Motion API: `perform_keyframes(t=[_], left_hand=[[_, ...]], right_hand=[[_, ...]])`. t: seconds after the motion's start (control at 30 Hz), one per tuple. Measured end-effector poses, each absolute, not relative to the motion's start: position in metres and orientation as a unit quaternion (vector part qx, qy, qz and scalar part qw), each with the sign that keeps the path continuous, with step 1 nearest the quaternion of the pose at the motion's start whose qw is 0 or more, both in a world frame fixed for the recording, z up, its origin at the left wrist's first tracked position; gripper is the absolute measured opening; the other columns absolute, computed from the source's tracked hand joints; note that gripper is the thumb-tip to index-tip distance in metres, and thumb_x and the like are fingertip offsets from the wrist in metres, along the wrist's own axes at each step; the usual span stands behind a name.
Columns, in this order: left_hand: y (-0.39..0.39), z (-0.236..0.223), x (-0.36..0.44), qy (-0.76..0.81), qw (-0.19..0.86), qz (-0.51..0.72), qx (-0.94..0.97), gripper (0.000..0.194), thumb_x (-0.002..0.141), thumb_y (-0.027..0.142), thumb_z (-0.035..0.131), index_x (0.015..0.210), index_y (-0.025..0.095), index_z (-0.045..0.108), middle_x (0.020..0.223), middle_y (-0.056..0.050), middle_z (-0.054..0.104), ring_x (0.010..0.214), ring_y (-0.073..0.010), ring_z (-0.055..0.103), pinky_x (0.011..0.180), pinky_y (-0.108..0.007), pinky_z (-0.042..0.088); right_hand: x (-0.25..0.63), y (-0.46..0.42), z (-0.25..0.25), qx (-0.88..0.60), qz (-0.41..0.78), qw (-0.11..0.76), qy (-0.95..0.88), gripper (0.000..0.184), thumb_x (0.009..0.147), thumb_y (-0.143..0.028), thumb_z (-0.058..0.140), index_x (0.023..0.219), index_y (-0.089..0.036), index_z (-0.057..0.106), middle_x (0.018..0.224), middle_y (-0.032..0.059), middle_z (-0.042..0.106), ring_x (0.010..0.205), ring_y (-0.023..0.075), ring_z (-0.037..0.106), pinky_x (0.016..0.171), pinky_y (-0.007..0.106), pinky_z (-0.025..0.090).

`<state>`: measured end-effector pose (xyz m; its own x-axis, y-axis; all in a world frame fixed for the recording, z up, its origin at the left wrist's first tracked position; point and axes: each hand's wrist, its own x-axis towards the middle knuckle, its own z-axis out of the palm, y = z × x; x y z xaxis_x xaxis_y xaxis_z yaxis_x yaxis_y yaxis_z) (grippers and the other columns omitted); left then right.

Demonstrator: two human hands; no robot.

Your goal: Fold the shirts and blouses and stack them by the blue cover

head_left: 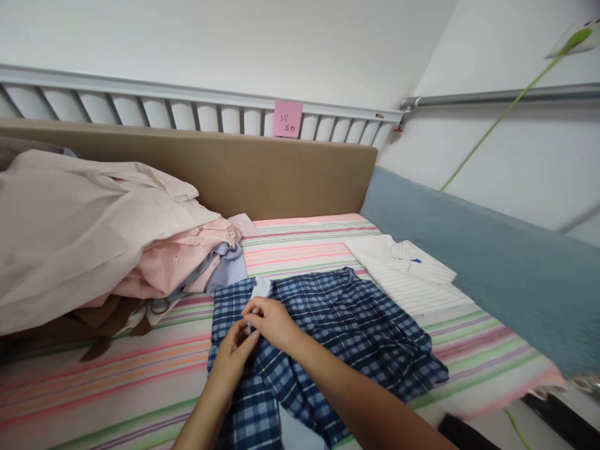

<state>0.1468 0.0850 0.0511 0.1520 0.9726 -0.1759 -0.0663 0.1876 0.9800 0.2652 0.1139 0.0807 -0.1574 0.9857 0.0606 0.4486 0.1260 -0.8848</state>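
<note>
A navy, blue and white plaid shirt [347,312] lies spread on the striped bed cover, with light blue fabric showing at its collar and lower front. Close together over its front edge are both my hands. My right hand [269,320] pinches the edge of the cloth between thumb and fingers. Just to its left, my left hand [235,347] has its fingers closed at the same spot. Whatever small part lies between the fingertips is hidden by them.
A heap of clothes, with a cream garment [94,219] over a pink one [159,262], fills the left side. At the right lies a folded white striped shirt [407,269]. A brown headboard [262,181] and a blue-grey padded side [459,244] border the striped cover [300,250].
</note>
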Motion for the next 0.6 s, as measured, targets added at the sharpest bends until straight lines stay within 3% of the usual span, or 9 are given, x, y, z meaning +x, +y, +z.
perform_keyframes(t=[0.1, 0.2, 0.33, 0.5, 0.6], left_hand=[[0.089, 0.046, 0.144, 0.478, 0.605, 0.467, 0.433, 0.047, 0.060, 0.037, 0.073, 0.100, 0.016, 0.062, 0.104, -0.008, 0.068, 0.104, -0.0243, 0.059, 0.093, -0.035, 0.042], [0.092, 0.041, 0.141, 0.494, 0.610, 0.477, 0.395, 0.044, 0.056, 0.036, 0.075, 0.093, 0.015, 0.064, 0.095, -0.007, 0.070, 0.094, -0.0238, 0.062, 0.088, -0.036, 0.043], [0.090, 0.047, 0.139, 0.503, 0.644, 0.502, 0.283, 0.039, 0.057, 0.043, 0.073, 0.084, 0.016, 0.065, 0.079, -0.003, 0.071, 0.079, -0.0209, 0.064, 0.078, -0.034, 0.046], [0.087, 0.055, 0.140, 0.503, 0.643, 0.526, 0.237, 0.033, 0.064, 0.043, 0.069, 0.086, 0.019, 0.068, 0.095, -0.003, 0.071, 0.096, -0.0203, 0.061, 0.093, -0.035, 0.042], [0.087, 0.055, 0.140, 0.521, 0.627, 0.528, 0.240, 0.031, 0.065, 0.042, 0.068, 0.086, 0.021, 0.069, 0.099, -0.002, 0.070, 0.103, -0.0202, 0.058, 0.098, -0.035, 0.038]], right_hand=[[0.267, 0.113, 0.079, -0.493, 0.454, 0.341, -0.659, 0.018, 0.073, -0.013, 0.053, 0.083, -0.019, 0.067, 0.073, -0.0023, 0.066, 0.067, 0.0101, 0.059, 0.063, 0.020, 0.045], [0.280, 0.116, 0.075, -0.467, 0.472, 0.352, -0.659, 0.017, 0.075, -0.015, 0.053, 0.084, -0.019, 0.067, 0.078, -0.0008, 0.068, 0.075, 0.0124, 0.062, 0.071, 0.023, 0.047], [0.314, 0.131, 0.068, -0.602, 0.307, 0.375, -0.635, 0.028, 0.076, -0.009, 0.047, 0.097, -0.019, 0.064, 0.089, 0.0028, 0.066, 0.081, 0.0131, 0.061, 0.079, 0.026, 0.047], [0.328, 0.153, 0.063, -0.654, 0.153, 0.232, -0.704, 0.051, 0.073, -0.011, 0.054, 0.123, -0.020, 0.053, 0.118, 0.0084, 0.056, 0.100, 0.0171, 0.055, 0.088, 0.029, 0.042], [0.315, 0.165, 0.063, -0.644, 0.134, 0.187, -0.729, 0.045, 0.074, -0.019, 0.057, 0.119, -0.021, 0.057, 0.115, 0.0080, 0.057, 0.108, 0.0195, 0.051, 0.090, 0.029, 0.040]])
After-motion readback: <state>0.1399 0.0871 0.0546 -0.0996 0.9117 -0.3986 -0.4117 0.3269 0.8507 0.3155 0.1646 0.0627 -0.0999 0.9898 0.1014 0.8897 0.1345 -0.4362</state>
